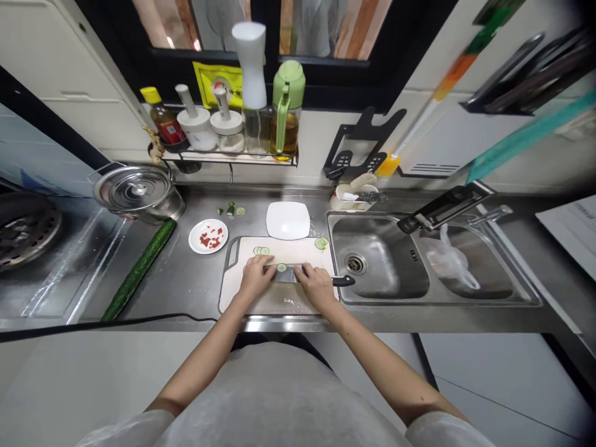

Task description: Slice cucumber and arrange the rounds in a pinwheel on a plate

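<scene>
A kitchen knife (285, 275) lies flat on the white cutting board (242, 290), its black handle pointing right, past the board's edge. A round cucumber slice (282, 267) is at the blade's upper edge, between my hands. My left hand (255, 276) rests by the blade's left end, fingers stretched out and thumb apart. By the blade's right part is my right hand (316, 285), its fingers extended towards the slice and not round the handle. Above my left hand, overlapping cucumber slices (261, 251) lie on the board. More thin slices (321, 243) sit at its top right corner.
A white plate (287, 220) stands behind the board. Left of it are cucumber ends (231, 209) and a small plate (195, 244) with red pieces. A whole cucumber (139, 270) lies farther left near a steel pot (162, 208). The double sink (382, 261) is right.
</scene>
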`<act>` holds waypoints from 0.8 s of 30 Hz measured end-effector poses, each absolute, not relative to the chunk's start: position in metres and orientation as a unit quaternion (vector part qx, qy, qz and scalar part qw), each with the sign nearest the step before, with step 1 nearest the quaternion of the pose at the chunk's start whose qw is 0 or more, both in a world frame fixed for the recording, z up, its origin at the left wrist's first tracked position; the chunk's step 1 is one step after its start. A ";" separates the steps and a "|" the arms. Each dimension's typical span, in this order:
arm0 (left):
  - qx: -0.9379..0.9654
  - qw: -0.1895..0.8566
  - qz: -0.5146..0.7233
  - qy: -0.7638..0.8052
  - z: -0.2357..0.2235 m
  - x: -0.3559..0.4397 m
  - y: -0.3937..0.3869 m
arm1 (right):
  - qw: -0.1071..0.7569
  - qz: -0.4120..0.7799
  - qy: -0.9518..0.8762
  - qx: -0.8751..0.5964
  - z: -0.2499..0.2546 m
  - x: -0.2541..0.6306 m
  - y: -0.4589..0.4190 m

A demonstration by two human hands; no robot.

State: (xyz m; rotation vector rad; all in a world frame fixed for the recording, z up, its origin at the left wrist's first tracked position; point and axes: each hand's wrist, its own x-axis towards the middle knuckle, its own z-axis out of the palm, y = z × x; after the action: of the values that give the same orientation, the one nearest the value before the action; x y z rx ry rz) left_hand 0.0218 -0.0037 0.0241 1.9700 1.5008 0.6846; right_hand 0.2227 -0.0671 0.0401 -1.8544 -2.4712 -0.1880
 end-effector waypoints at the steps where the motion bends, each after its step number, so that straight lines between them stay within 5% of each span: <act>1: 0.746 0.293 0.226 0.553 0.026 0.027 -0.003 | 0.024 -0.062 -0.800 -0.596 0.041 0.223 -0.069; 12: 0.671 0.356 0.213 0.615 0.016 0.046 -0.003 | -0.049 -0.011 -0.769 -0.637 0.032 0.245 -0.098; 24: 0.620 0.290 0.190 0.704 -0.016 0.039 0.046 | -0.068 0.041 -0.718 -0.691 0.030 0.266 -0.118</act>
State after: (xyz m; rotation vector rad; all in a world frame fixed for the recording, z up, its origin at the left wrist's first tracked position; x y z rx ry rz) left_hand 0.0394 0.0463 -0.0158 1.6544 1.8776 0.5061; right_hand 0.2660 -0.1181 0.0300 -2.2706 -2.3606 0.1338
